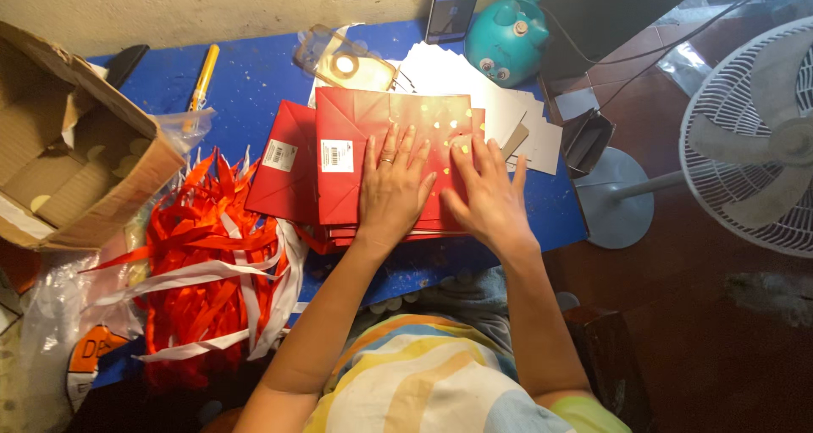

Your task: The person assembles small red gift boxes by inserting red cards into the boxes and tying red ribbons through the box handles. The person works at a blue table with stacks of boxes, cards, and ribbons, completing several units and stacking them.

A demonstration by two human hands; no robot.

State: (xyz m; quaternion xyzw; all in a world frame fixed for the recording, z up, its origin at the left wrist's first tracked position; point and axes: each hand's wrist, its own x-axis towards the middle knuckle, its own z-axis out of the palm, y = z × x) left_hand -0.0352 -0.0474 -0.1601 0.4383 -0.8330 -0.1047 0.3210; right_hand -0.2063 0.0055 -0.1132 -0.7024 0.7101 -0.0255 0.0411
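Note:
My left hand (392, 187) lies flat, fingers spread, on the top red paper bag (351, 137) of a stack on the blue table (254, 77). A ring shows on one finger. My right hand (487, 192) presses flat on the same bag's right part, next to the left hand. The top bag is folded flat and carries a white barcode label and small gold heart marks. A second red bag (284, 166) with its own label sticks out to the left under it.
A heap of orange and white ribbons (207, 255) lies left of the bags. An open cardboard box (68, 145) stands at far left. White and grey card sheets (525, 120), a teal gadget (506, 39), a phone (453, 5) and a yellow cutter (203, 76) sit behind. A floor fan (754, 137) stands right.

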